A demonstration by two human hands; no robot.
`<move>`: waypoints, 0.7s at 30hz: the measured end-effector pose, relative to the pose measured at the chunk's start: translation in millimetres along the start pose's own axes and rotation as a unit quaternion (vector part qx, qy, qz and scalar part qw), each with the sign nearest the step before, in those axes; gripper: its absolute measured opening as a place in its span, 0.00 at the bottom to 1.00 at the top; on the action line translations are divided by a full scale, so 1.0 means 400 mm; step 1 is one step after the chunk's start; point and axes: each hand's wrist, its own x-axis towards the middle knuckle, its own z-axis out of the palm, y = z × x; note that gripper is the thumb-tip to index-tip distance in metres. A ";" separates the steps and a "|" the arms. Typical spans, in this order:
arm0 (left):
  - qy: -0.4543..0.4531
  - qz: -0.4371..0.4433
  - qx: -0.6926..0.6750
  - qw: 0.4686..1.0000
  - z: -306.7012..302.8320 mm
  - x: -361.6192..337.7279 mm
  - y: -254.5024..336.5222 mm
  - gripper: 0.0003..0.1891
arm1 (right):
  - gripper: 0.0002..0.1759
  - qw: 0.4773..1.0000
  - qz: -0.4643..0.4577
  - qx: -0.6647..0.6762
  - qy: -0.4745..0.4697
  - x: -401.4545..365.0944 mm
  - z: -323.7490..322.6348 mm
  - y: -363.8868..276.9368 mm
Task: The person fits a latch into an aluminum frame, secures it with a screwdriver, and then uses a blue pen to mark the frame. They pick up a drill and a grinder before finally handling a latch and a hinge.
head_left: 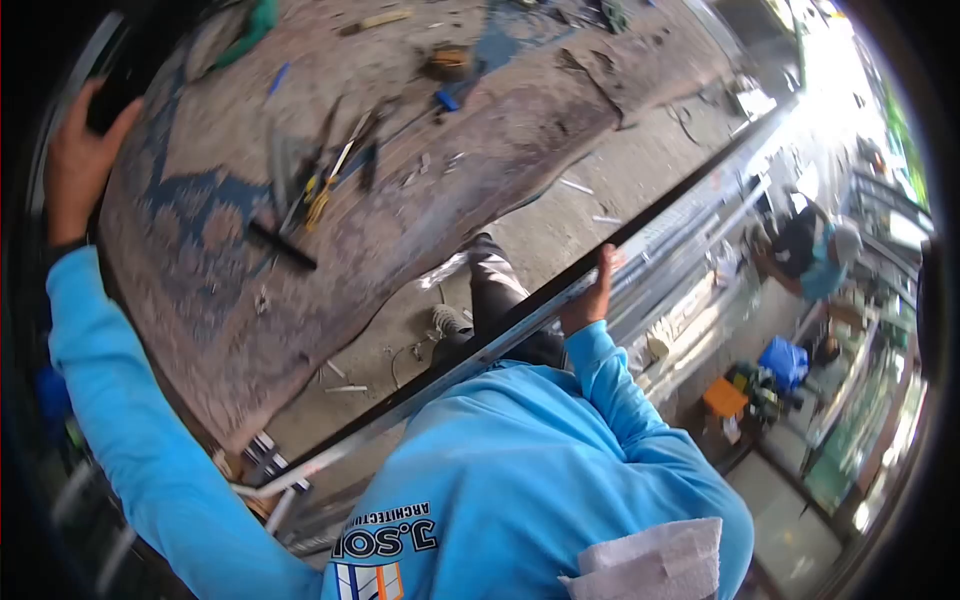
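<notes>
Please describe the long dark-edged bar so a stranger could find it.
Find the big, stained worktable. Beside it, a long dark-edged bar slants over the person's legs. Unlike the paler strips nearby, it has the right hand on it.

On the front of the person's light-blue top (560, 440), toward the wearer's left side, dark light-edged lettering (388, 538) stands upside down in this view and reads "J.SO", with the next character only partly visible and too unclear to name. A smaller dark line (393, 514) sits just beside it, above it in the picture, also upside down, reading "ARCHITECTUR", its ending unclear at a fold. On the other side of the large letters is a striped emblem (368, 582) in dark blue, white and orange, cut by the picture's lower edge.
</notes>
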 end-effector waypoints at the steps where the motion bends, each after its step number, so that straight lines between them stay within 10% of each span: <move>1: 0.014 -0.019 -0.004 1.000 -0.100 -0.043 0.026 0.33 | 0.47 0.999 -0.021 -0.013 -0.026 -0.015 -0.001 -0.011; 8: 0.152 -0.099 -0.060 0.982 -0.598 -0.307 0.087 0.30 | 0.42 0.968 -0.074 -0.067 -0.231 -0.180 0.089 -0.146; 21: 0.276 -0.349 0.090 0.891 -0.903 -1.003 0.123 0.31 | 0.34 0.878 -0.202 0.032 -0.433 -0.579 0.303 -0.396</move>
